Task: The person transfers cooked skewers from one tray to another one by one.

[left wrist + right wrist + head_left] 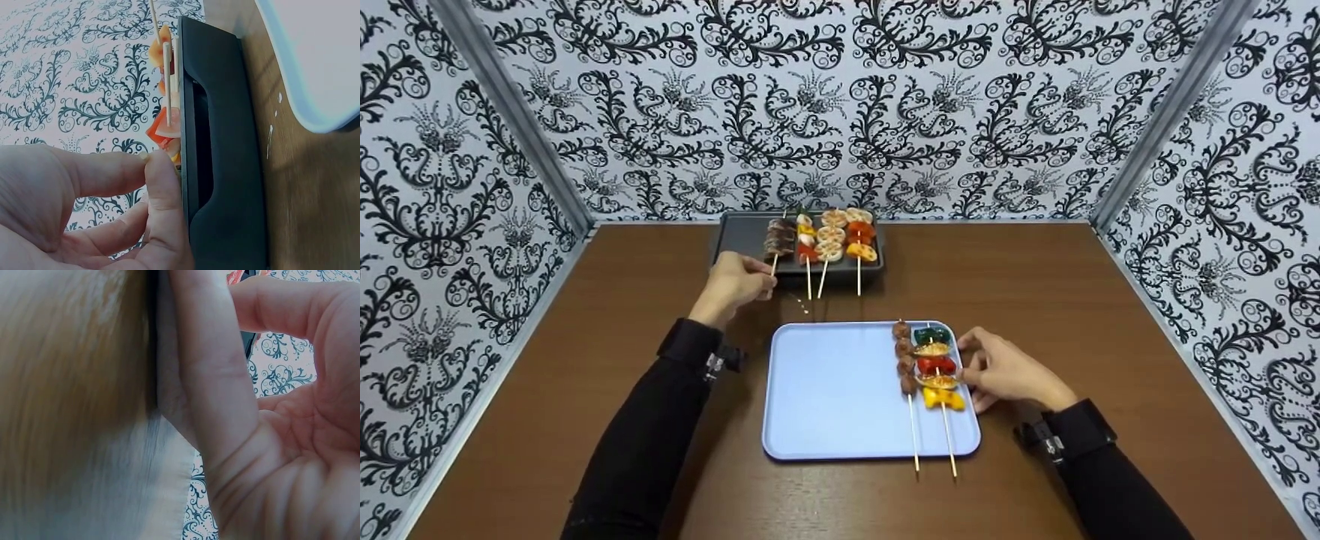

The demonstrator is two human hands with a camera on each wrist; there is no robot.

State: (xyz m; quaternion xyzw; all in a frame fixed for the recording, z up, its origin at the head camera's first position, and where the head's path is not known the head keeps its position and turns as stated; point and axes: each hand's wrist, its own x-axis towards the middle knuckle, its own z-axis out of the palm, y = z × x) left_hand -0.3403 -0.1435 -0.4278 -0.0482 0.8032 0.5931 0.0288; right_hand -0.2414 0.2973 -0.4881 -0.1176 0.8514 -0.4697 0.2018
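My left hand (pixel 733 285) pinches the bare stick of a dark-meat skewer (pixel 778 238), whose meat lies on a black grill plate (pixel 742 232). In the left wrist view, thumb and fingertip of that hand (pixel 124 208) meet on the stick end, beside the grill's black side (pixel 230 152). My right hand (pixel 1012 371) holds the right rim of a light blue tray (pixel 832 390); its grip is partly hidden in the right wrist view. On the tray's right side lie a meatball skewer (pixel 904 349) and a skewer of coloured pepper pieces (pixel 936 366), their sticks overhanging the front rim.
Several more skewers lie on the grill: a mixed vegetable skewer (pixel 806 240), one with pale round slices (pixel 832 238) and one with red and orange pieces (pixel 860 234). Small white drops (pixel 804 307) mark the brown table (pixel 645 262). Patterned walls (pixel 825 112) enclose it.
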